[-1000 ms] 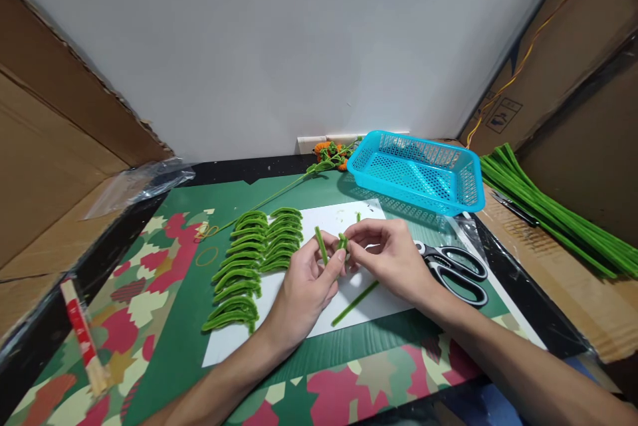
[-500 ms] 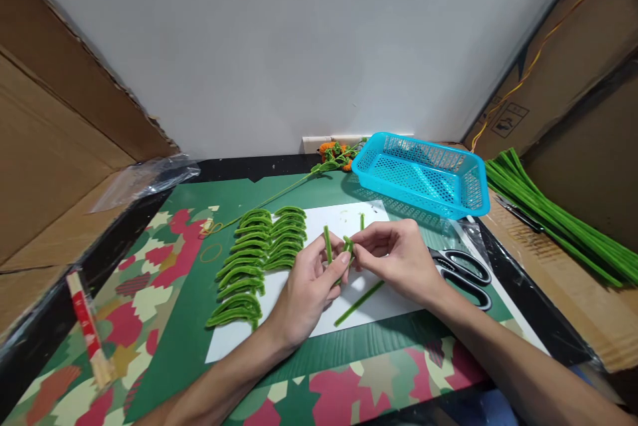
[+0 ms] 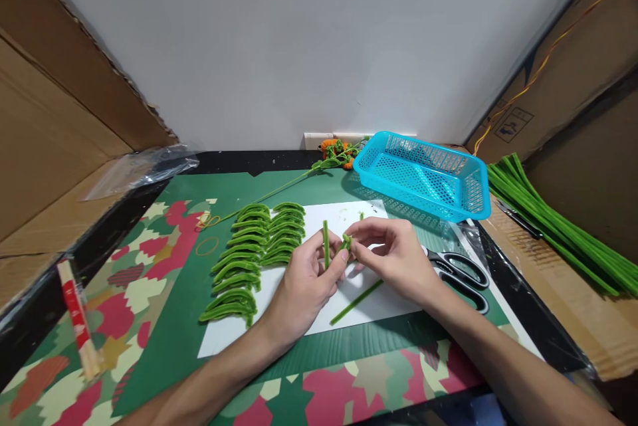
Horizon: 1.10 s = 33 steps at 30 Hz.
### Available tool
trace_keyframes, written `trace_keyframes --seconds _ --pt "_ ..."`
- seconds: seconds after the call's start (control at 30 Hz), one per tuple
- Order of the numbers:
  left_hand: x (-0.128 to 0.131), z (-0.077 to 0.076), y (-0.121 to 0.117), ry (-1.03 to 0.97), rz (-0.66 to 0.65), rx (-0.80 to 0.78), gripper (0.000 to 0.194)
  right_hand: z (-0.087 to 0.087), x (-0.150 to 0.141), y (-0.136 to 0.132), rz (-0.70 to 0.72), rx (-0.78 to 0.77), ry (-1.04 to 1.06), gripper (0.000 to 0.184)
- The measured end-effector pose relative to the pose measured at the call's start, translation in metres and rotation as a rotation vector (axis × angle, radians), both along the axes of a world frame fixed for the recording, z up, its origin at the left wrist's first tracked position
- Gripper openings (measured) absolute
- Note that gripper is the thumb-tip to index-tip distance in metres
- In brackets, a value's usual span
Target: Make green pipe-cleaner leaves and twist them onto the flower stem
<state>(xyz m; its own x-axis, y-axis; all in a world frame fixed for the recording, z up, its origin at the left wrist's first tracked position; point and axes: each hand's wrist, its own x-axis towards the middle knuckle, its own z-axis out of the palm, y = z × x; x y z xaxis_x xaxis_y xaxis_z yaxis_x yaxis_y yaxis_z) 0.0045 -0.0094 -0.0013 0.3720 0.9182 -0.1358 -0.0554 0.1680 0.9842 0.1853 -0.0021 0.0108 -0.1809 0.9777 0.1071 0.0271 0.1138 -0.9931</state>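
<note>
Over a white sheet of paper, my left hand pinches a fuzzy green pipe cleaner, one end of which sticks up between the fingers. My right hand has thumb and fingertips closed on a bent part of green pipe cleaner, right at the left fingertips. Fingers hide how the pieces join. A straight pipe cleaner lies on the paper beneath the hands. Left of them, curved green pipe-cleaner pieces are laid out in two columns.
Black-handled scissors lie right of my right hand. Behind them stands a blue perforated basket, next to an orange-and-green pipe-cleaner flower. A bundle of green pipe cleaners rests on cardboard at right. Wrapped chopsticks lie at left.
Both hands stay together at nearly the same spot, with the fingertips shifted slightly around the bent green piece. The whole view has moved a little.
</note>
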Motion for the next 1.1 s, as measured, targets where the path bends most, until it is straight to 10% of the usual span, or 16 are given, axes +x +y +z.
trace_keyframes --seconds 0.73,1.1 --pt "-0.002 0.003 -0.005 0.080 0.024 0.099 0.029 0.002 0.002 -0.010 -0.029 0.164 -0.186 0.011" --pt "0.001 0.003 -0.006 0.008 0.000 0.065 0.027 -0.008 -0.002 -0.016 -0.057 0.521 -0.445 0.012"
